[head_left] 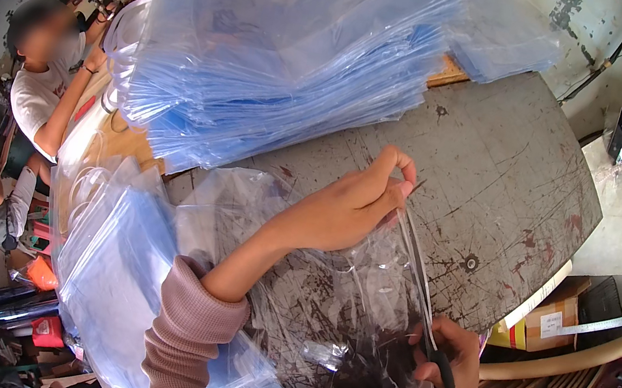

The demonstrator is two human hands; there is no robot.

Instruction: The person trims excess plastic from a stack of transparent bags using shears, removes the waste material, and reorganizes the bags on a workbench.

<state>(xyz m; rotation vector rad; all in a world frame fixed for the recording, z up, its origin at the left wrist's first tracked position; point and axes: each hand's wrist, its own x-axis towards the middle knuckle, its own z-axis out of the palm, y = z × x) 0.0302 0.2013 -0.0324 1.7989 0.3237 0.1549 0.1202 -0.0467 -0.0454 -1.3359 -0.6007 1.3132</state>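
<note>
Probably the scissors [425, 295], which the right hand [451, 365] is gripping, are slicing so near the left hand [350, 209] pinching the clear plastic bag [327, 295] that its fingertips [404, 181] are risking a nick.

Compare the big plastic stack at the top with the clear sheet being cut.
The stack looks blue, piled thick and untouched; the clear sheet is colourless and thin, showing the table through it. The left hand pinches the sheet while the right hand works scissors. Both are glossy plastic film.
</note>
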